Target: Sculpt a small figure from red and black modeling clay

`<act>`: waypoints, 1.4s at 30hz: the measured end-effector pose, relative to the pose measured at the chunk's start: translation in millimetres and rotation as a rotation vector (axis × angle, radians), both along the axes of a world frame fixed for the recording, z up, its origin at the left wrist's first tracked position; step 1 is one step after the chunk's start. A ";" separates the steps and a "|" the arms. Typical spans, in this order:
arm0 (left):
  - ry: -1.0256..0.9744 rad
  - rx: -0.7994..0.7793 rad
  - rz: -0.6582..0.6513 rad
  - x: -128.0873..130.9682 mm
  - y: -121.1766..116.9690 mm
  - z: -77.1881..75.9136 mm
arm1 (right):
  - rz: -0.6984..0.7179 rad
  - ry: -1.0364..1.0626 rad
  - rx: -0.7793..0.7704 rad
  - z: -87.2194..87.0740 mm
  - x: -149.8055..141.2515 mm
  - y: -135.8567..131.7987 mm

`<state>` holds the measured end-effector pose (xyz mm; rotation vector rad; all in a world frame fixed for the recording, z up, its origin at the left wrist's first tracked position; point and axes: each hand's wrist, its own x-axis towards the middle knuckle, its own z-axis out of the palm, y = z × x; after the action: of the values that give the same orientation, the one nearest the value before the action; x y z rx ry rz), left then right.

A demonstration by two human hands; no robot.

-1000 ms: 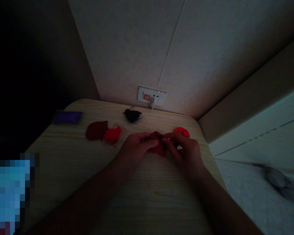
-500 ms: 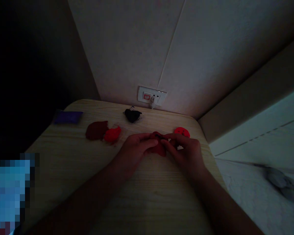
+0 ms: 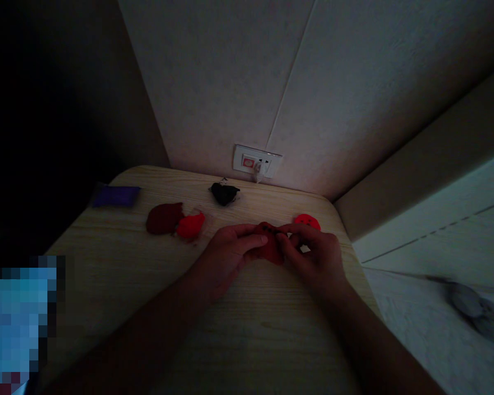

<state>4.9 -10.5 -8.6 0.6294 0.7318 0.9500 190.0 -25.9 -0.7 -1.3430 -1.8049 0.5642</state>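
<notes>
A dark red, flattened piece of modelling clay [image 3: 271, 251] is held just over the table, with small black bits along its upper part. My left hand [image 3: 226, 255] grips its left side, the thumb lying on top. At the upper right edge, the thumb and forefinger of my right hand [image 3: 313, 252] are pinched together; whatever is between the tips is too small and dark to make out. Behind my right hand lies a bright red clay disc [image 3: 307, 221] with dark marks, partly covered by the fingers.
On the wooden table [image 3: 247, 329] lie a dark red clay lump [image 3: 163, 218], a bright red lump [image 3: 190, 225], a black lump [image 3: 224, 193] on wrapping, and a purple packet [image 3: 117, 196]. A wall socket [image 3: 257, 162] with a plug sits behind. A pixelated bright patch fills the lower left.
My right fingertips have shifted slightly along the clay's upper edge, and the clay has tilted a little, showing more of its face. My left hand keeps its grip. The view has moved slightly.
</notes>
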 end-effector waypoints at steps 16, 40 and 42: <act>0.025 0.018 -0.005 1.1 -0.5 -1.4 | 0.022 -0.101 0.030 1.5 1.8 -0.1; 0.000 0.002 0.005 1.3 0.2 -0.9 | 0.050 -0.038 -0.019 1.3 1.7 0.7; 0.002 0.002 0.003 1.5 0.2 -1.5 | 0.048 -0.050 -0.014 1.3 1.6 1.0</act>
<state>6.5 -10.3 -10.1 0.6314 0.7340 0.9525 191.6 -24.9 0.5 -1.3373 -1.8806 0.5745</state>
